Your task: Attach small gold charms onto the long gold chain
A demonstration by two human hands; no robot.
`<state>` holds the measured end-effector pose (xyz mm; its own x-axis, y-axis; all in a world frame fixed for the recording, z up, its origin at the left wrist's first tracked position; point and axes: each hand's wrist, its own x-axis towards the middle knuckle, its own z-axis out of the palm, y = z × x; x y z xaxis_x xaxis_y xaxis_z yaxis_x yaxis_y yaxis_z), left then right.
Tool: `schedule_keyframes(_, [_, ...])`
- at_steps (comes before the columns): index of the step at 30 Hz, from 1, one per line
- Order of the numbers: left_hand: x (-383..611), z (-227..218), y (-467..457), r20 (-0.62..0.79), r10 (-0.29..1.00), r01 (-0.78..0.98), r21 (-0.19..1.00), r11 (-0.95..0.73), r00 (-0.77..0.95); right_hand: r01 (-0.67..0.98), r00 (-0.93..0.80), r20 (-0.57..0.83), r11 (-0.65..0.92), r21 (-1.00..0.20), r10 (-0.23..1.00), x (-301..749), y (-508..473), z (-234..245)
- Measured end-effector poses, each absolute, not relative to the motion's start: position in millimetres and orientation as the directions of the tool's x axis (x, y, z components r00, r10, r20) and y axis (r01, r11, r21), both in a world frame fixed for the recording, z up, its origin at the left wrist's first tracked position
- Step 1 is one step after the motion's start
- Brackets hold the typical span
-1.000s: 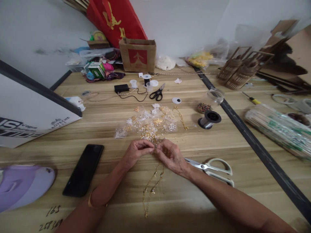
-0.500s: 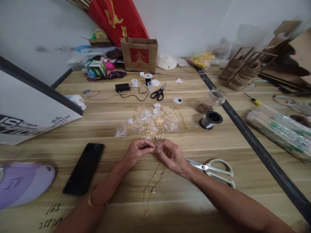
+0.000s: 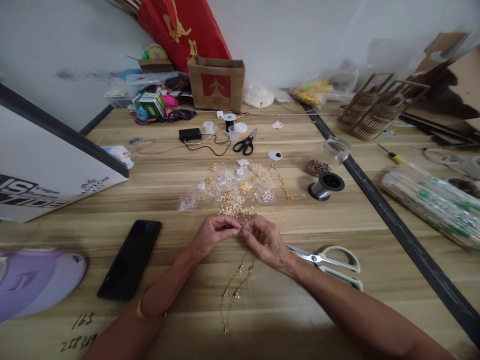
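Note:
Both hands meet fingertip to fingertip over the table. My left hand [image 3: 215,235] is closed in a pinch on something too small to make out. My right hand [image 3: 268,242] pinches beside it, closed on a gold beaded necklace [image 3: 237,295] that runs from under its fingers and lies in a long loop on the wood toward me. Just beyond the fingertips is a heap of small gold and clear beads [image 3: 232,202], partly hidden by the hands. Clear bags of findings [image 3: 240,180] spread behind the heap. White-handled scissors [image 3: 318,259] lie open, partly under my right forearm.
A black phone [image 3: 129,260] and a lilac object [image 3: 41,282] lie left. A wire spool [image 3: 325,186], a jar with beads [image 3: 322,160], black scissors [image 3: 245,142] and a gold chain [image 3: 282,184] sit farther back. A white box [image 3: 56,165] stands at left.
The hands keep the same pinch at almost the same spot. The whole view has shifted very slightly; nothing else has visibly moved.

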<state>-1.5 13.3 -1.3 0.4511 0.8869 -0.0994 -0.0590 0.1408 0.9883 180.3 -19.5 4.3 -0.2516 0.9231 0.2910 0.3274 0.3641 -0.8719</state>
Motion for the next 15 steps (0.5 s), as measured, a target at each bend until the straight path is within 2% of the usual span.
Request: schedule_keyframes(15, [-1.0, -0.8, 13.0, -0.116, 0.898, -0.060, 0.986, 0.155, 0.424, 0.308, -0.261, 0.297, 0.370, -0.876, 0.919, 180.7, -20.1, 2.6])
